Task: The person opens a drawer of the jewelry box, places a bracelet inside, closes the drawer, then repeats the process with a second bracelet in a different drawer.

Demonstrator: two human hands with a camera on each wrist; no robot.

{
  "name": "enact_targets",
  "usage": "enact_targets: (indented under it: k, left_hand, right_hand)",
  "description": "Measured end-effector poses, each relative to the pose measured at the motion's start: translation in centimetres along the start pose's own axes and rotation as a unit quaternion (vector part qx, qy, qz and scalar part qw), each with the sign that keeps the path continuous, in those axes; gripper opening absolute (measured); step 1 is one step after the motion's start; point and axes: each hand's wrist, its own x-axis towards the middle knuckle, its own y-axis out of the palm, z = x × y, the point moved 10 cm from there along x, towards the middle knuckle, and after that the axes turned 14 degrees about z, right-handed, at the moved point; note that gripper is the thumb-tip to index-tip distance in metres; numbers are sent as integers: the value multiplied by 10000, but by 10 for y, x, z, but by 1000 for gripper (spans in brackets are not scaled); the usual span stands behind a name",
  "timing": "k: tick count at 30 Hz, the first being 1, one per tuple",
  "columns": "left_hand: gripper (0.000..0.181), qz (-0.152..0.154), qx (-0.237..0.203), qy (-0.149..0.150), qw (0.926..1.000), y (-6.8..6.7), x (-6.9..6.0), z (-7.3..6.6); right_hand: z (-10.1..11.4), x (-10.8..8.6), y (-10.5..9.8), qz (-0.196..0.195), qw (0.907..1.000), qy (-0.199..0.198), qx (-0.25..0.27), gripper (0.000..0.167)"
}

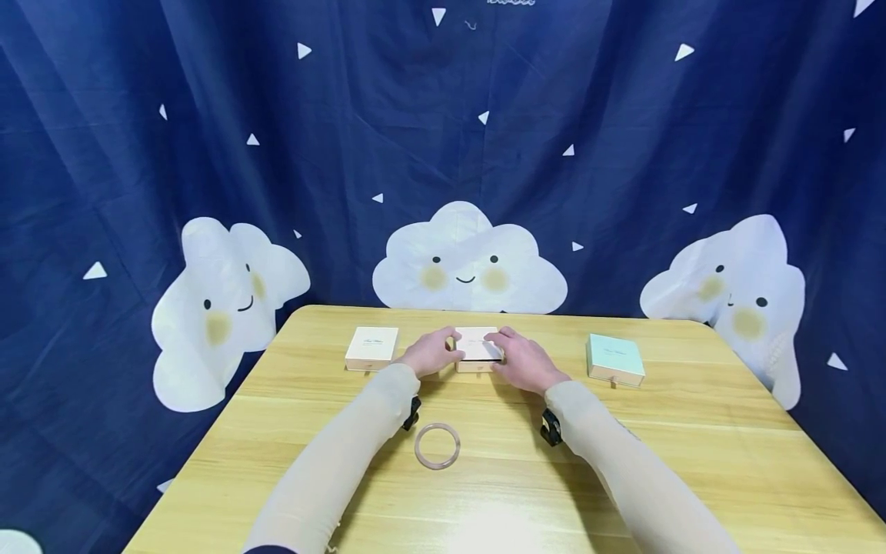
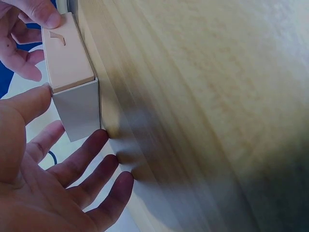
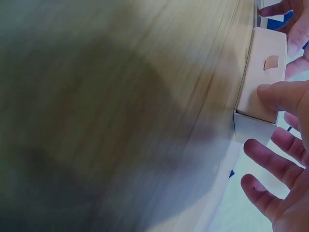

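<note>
A small pale pink drawer box [image 1: 476, 345] sits at the far middle of the table between my two hands. Its drawer front carries a small ribbon tab [image 3: 271, 63] and sits close to the sleeve's edge, with a dark line above it in the head view. My left hand [image 1: 431, 352] holds the box's left end, thumb at the front corner and the other fingers spread along the side and back. My right hand [image 1: 524, 360] grips the right end, its thumb pressed on the drawer front and index finger over the top. The box's contents are hidden.
A white box [image 1: 372, 348] stands to the left and a mint green box [image 1: 614, 359] to the right. Nearer lies a pale translucent bangle [image 1: 438, 446] on the wooden table [image 1: 311, 469]. Behind hangs a dark blue cloud-print curtain [image 1: 415, 92].
</note>
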Motion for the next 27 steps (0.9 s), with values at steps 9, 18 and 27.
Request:
enact_targets:
  k: [9, 18, 27]
  left_hand:
    - [48, -22, 83, -53, 9999, 1, 1, -1]
    - [46, -47, 57, -34, 10000, 0, 1, 0]
    - [47, -59, -19, 44, 10000, 0, 4, 3]
  right_hand:
    - [0, 3, 0, -64, 10000, 7, -20, 50]
    - [1, 2, -2, -1, 9999, -2, 108, 51]
    - [-6, -3, -4, 93, 9969, -20, 786, 57]
